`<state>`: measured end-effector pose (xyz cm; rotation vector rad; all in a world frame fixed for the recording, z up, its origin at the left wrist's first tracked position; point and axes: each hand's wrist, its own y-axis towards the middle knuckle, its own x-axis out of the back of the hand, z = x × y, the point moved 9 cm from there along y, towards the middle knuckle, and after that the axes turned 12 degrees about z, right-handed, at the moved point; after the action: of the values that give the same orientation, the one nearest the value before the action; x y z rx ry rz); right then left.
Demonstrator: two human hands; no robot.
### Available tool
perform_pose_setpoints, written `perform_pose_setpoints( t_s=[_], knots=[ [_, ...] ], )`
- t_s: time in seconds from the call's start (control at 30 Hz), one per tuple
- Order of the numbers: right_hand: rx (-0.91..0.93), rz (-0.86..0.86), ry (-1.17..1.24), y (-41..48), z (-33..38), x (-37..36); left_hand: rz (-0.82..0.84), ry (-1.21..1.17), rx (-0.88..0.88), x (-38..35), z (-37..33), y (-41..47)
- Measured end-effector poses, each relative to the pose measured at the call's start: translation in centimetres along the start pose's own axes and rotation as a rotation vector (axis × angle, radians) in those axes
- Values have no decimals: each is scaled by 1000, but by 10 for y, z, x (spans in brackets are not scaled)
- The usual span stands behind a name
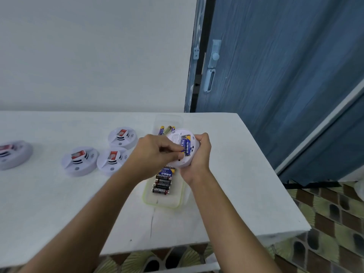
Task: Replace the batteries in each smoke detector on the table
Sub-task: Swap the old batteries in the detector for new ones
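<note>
Presently the smoke detector [182,149] is gripped at three o'clock by the right hand [199,156] over the tray [163,203]; its blue battery [186,144], pinched by the left hand [155,154], could be dropped if levered crookedly.

The tray [163,205] is see-through plastic, a bit cloudy, with a pale green rim. The batteries [162,184] inside it have shiny printed wraps. Just above the tray, the smoke detector [175,135] is smooth white plastic, and the blue battery [186,143] in it has a glossy wrap. Left of the tray, the other smoke detectors [79,161] are the same smooth white plastic. Under the tray, the counter [236,174] looks white, matt and painted. Behind the tray and to its right, the door [275,75] is blue painted wood with rough grain, and its latch [213,56] looks like painted metal.
</note>
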<state>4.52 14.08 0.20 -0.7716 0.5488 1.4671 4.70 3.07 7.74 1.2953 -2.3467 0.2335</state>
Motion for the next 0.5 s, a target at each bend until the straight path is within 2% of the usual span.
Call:
perform_pose_setpoints(
  t_s=[0.1, 0.3, 0.5],
  knots=[
    [-37, 23, 6, -1, -14, -13, -21, -147, 66, 8, 13, -8],
    [-103, 40, -52, 0, -40, -28, -67, -287, 185, 21, 34, -29],
    [-166, 49, -104, -2, -66, -37, -66, -219, 267, 42, 47, -41]
  ],
)
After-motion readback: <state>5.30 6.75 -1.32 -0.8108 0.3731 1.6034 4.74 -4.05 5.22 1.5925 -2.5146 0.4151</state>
